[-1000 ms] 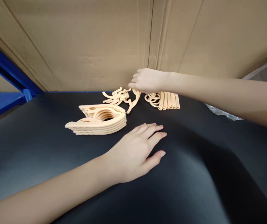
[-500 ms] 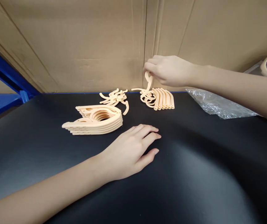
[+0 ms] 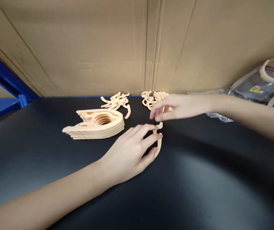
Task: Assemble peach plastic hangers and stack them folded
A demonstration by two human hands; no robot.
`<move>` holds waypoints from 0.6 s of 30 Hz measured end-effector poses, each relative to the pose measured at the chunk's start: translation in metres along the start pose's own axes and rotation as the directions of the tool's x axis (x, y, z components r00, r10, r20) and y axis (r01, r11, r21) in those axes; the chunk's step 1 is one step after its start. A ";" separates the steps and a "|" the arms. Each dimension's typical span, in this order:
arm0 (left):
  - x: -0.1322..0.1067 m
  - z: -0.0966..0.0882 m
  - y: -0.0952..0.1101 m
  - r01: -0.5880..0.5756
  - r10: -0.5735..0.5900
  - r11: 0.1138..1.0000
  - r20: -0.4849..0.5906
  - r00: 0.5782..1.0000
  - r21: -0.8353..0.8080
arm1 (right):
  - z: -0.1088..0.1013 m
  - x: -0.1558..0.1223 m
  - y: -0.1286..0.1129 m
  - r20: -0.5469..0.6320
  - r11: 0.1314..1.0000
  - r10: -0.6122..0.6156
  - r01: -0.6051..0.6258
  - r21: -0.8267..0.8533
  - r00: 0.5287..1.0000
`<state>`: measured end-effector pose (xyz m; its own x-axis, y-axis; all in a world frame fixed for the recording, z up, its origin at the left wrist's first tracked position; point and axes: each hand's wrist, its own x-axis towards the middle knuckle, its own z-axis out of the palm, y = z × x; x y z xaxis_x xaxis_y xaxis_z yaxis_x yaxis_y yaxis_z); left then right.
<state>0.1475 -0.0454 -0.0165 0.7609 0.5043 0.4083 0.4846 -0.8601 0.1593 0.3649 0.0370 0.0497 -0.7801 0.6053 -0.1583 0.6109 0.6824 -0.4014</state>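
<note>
Resting against the fingertips of the left hand (image 3: 132, 153), a curved piece (image 3: 159, 144) is no longer held up at the back by the right hand (image 3: 177, 107), so it is judged to be passed within reach of both hands. Whether it is pinched by the left fingers cannot be told; the right fingers are loosely parted and seem released, just beyond its upper end. Smooth, pale peach plastic is seen throughout: a neatly nested stack of frames (image 3: 96, 128) with round openings, and tangled slender hooks (image 3: 119, 100). The table (image 3: 199, 191) is matte black, backed by creased cardboard (image 3: 91, 48).
</note>
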 end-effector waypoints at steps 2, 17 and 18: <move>0.001 0.000 -0.001 0.018 -0.017 1.000 0.051 0.999 -0.021 | -0.009 0.011 0.014 -0.180 0.994 0.038 -0.055 -0.090 0.983; -0.001 -0.001 -0.001 0.068 -0.062 0.997 0.124 0.990 -0.043 | -0.022 0.093 0.054 -0.388 0.718 0.160 -0.377 -0.585 0.908; -0.001 -0.001 -0.001 0.066 -0.060 0.997 0.130 0.990 -0.045 | -0.022 0.095 0.054 -0.388 0.712 0.161 -0.379 -0.591 0.908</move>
<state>0.1461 -0.0449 -0.0165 0.7800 0.5607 0.2780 0.5142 -0.8274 0.2259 0.3263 0.1406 0.0331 -0.5574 0.8181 0.1413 0.8102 0.4988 0.3079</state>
